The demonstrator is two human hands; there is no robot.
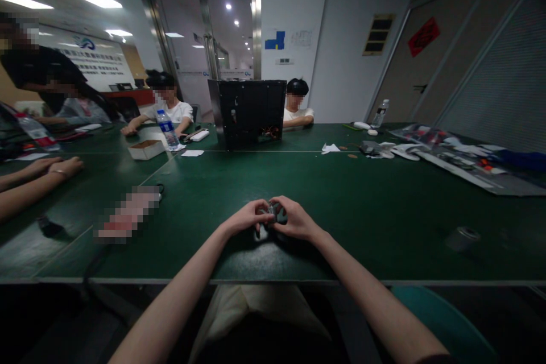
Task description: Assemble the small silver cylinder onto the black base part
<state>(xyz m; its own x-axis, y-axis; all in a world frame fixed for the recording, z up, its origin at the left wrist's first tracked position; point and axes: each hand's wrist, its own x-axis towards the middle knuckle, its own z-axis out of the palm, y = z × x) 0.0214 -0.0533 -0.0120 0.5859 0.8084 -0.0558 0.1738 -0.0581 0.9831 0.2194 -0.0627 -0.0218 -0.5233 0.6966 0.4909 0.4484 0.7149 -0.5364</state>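
Note:
My left hand point(246, 219) and my right hand point(294, 220) meet over the green table point(384, 210), just in front of me. Both close around a small dark grey object point(276, 213) held between the fingertips. The fingers hide most of it, so I cannot tell what it is. A pale bit of it shows below my left fingers, near the table top.
A black open computer case point(247, 114) stands at the table's middle back. A water bottle point(168, 129) and a small cardboard box point(145, 149) sit left of it. Papers and parts point(452, 153) lie far right. Other people sit at the far side, and another person's hands point(51, 168) rest at left. A small grey roll point(463, 237) lies right.

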